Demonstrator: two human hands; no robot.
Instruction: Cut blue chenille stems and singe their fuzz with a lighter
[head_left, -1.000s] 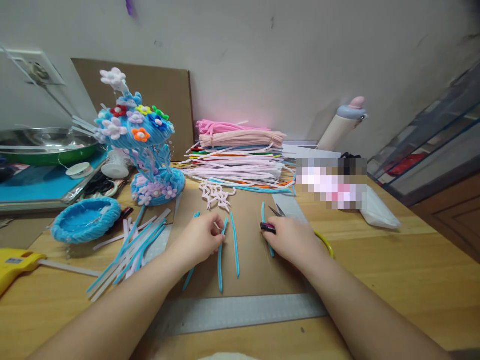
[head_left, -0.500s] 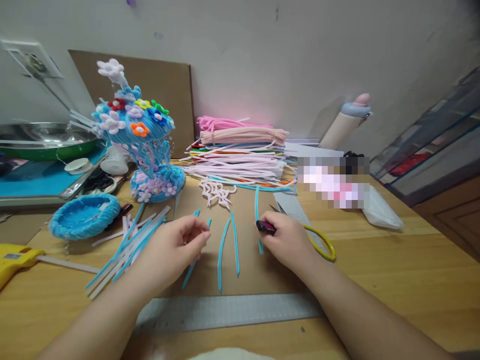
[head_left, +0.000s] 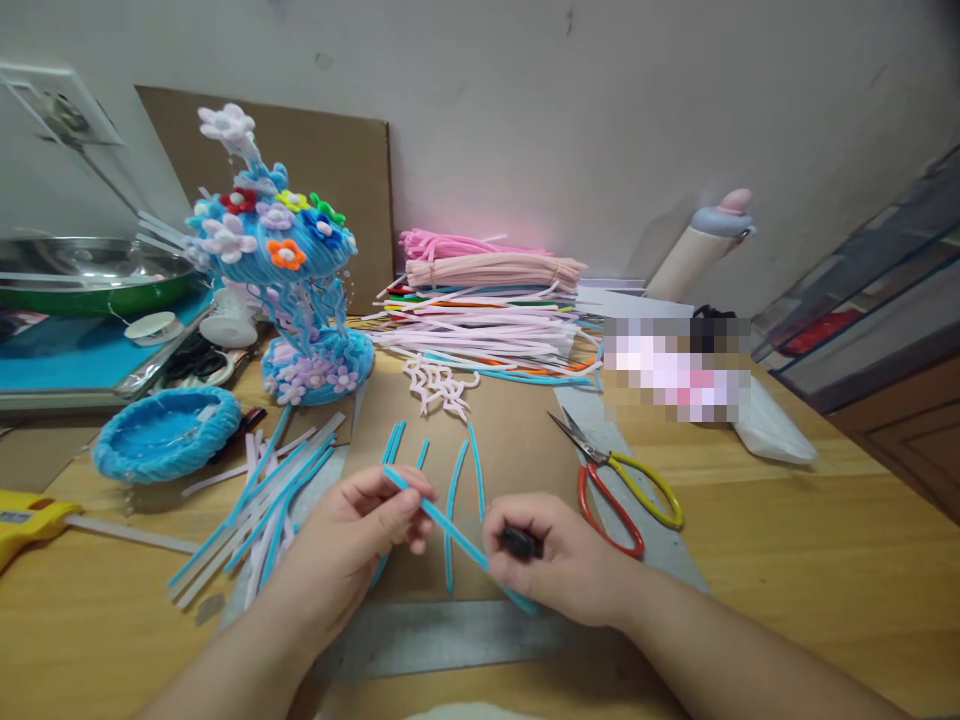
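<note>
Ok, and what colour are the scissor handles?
One red, one yellow; clearest in the head view.

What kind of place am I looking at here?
Probably a home craft corner: a table with bundled fuzzy stems, scissors and a flower-covered blue ornament.

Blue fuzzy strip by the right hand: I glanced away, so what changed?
The right hand brought the blue fuzzy strip leftward and nearer; the left hand took hold too. The metal scissors with red and yellow handles stayed put.
</note>
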